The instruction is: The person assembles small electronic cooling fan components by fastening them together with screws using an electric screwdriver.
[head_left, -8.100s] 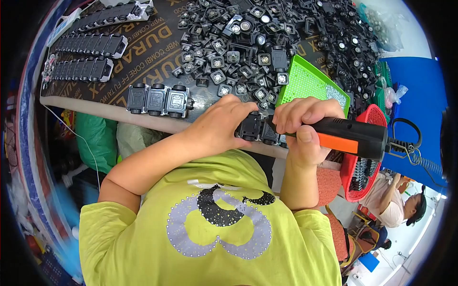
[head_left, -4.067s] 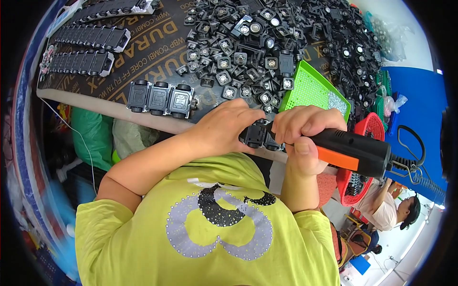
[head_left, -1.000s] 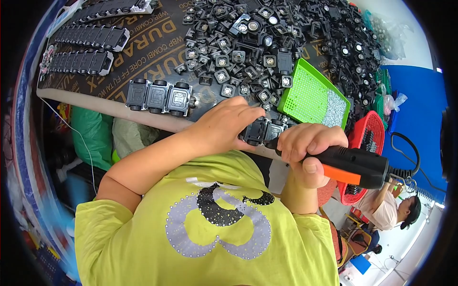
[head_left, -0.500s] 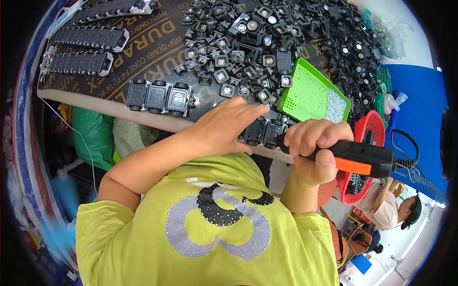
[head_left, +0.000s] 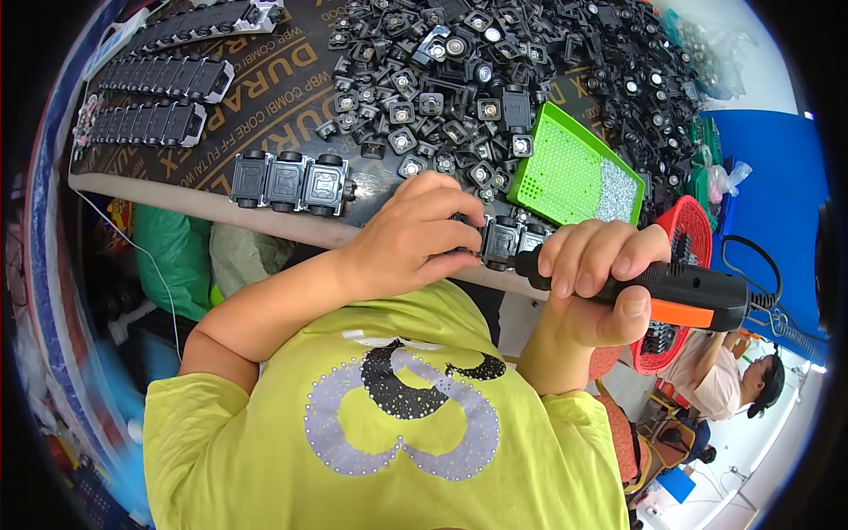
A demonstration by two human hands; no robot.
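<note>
My right hand [head_left: 605, 269] is wrapped round a black electric screwdriver [head_left: 698, 296] with an orange stripe, its nose pointing left. Close to that nose, at the table's front edge, lies a row of black and silver toy vehicle chassis [head_left: 501, 240] with wheels. My left hand [head_left: 415, 231] curls over the left end of this row, thumb and fingers closing round a dark chassis mostly hidden beneath them. Whether the screwdriver's tip touches a chassis I cannot tell. Left of my hand sits another joined row of three wheeled chassis [head_left: 283, 183].
Behind my hands spreads a big heap of black parts [head_left: 424, 106]. A green tray [head_left: 552, 168] holds small silver screws [head_left: 617, 194]. Long rows of finished-looking chassis [head_left: 146, 122] lie at the far left. A red basket [head_left: 698, 221] stands right, beyond which a person [head_left: 715, 380] sits.
My left hand has drawn its outstretched fingers in and curled them over the chassis. My right hand has shifted slightly right with the screwdriver, leaving more of the chassis row showing.
</note>
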